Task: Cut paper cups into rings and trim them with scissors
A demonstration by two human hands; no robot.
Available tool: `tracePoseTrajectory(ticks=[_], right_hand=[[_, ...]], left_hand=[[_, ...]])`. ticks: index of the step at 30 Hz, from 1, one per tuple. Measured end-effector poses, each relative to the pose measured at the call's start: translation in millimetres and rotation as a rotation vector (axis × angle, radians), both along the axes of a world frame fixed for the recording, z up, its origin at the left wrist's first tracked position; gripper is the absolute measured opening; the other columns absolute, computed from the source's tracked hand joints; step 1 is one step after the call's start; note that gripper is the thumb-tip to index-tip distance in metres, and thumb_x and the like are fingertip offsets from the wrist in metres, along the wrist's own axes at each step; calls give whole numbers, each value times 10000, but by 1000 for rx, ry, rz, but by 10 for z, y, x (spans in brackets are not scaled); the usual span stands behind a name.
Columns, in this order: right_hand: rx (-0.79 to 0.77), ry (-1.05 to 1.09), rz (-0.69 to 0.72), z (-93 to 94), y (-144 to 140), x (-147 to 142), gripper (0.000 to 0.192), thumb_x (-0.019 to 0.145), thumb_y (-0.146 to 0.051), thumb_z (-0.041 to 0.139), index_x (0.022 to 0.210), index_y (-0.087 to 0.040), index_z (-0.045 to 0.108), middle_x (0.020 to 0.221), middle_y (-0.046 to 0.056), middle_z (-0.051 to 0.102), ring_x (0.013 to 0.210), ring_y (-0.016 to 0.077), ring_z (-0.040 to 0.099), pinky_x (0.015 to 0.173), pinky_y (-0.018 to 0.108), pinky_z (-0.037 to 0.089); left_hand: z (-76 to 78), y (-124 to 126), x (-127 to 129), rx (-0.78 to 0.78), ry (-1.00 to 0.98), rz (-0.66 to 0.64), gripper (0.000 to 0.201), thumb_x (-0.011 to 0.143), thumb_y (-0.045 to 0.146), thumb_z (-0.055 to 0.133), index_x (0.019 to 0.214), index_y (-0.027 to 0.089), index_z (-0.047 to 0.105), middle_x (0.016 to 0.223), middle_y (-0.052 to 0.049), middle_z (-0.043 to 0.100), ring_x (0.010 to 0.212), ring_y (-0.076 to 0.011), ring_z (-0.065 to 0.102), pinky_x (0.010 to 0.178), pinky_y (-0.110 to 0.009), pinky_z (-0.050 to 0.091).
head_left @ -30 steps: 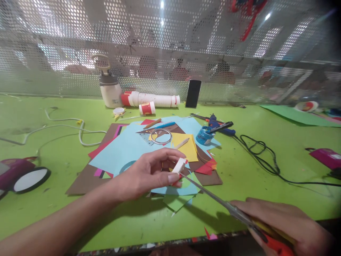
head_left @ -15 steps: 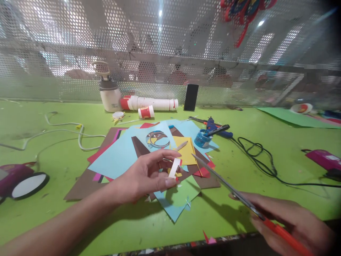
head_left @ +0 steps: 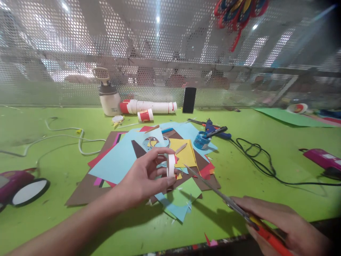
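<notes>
Two hands over a green surface (head_left: 53, 149), both busy. Left hand (head_left: 145, 177) raised above a heap of papers (head_left: 125, 156), grip closed on a white strip (head_left: 171, 165): strip pinched upright between thumb below and fingertips above, bent into a loop, held just over the heap's middle. Right hand (head_left: 282, 227) low at the near right edge, grip closed round the red handles of scissors (head_left: 226, 201); blades shut or nearly so, hard to tell, slanting up and left, tip close to the strip but apart from it.

Under the left hand: blue sheet on top, brown, red and pink sheets beneath, a yellow sheet (head_left: 185, 153) just right of the strip, green and blue offcuts at the near edge. Tape ring (head_left: 159, 141) lying on the heap behind the strip. Small blue pot (head_left: 201, 140) at the heap's right edge, with a glue gun (head_left: 217, 131) just behind it and a black cable (head_left: 255, 156) trailing right. Along the far mesh wall: a jug (head_left: 108, 94), a white tube (head_left: 149, 106) lying on its side, a smaller roll (head_left: 145, 115) before it, and a dark phone (head_left: 189, 100) standing upright. White cord (head_left: 66, 135) curling at far left; a purple thing with a white disc (head_left: 22, 185) at the left edge; a pink box (head_left: 322, 158) at far right.
</notes>
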State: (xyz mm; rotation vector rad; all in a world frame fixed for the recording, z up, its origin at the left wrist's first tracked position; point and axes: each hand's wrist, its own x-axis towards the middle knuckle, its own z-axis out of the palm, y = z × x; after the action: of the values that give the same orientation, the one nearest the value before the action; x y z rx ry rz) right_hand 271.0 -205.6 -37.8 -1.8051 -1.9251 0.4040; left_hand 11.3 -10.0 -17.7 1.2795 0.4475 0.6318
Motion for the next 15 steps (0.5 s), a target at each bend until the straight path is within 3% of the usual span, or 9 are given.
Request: tracePoseTrajectory(ticks=[3,7,11,15], right_hand=[[-87,-56,30,-17,1,11,594,761,-52,559,1303,-281,636,1200,77,741,1090,280,723,885,316,616],[-46,-29,132,20,98,-104,511,796,-141,609,1293,-258,632,1169,87,745,1025,271,741,901,327,606],[-84,-21,29,166,179,-273,406,876,-172,527,1263,-224,639,1235,117,722,1125,269,702,959,322,570],[41,-207,-8,138,105,-321,372,904,-224,512,1267,-235,593,1198,120,732,1098,294,714,895,322,606]], left_hand=[[-46,-6,16,-6,-41,36,470,772,216,821,1166,205,565,1169,-93,631,866,-180,708,741,-316,631],[-92,-11,30,43,-55,69,432,784,233,817,1136,189,571,1158,-96,648,887,-181,707,739,-297,627],[-69,-8,27,43,-57,116,521,764,233,836,1209,214,563,1246,-102,643,1028,-218,692,865,-344,615],[-28,-14,15,-7,13,192,708,765,268,830,1386,253,488,1278,-113,652,965,-223,719,848,-388,618]])
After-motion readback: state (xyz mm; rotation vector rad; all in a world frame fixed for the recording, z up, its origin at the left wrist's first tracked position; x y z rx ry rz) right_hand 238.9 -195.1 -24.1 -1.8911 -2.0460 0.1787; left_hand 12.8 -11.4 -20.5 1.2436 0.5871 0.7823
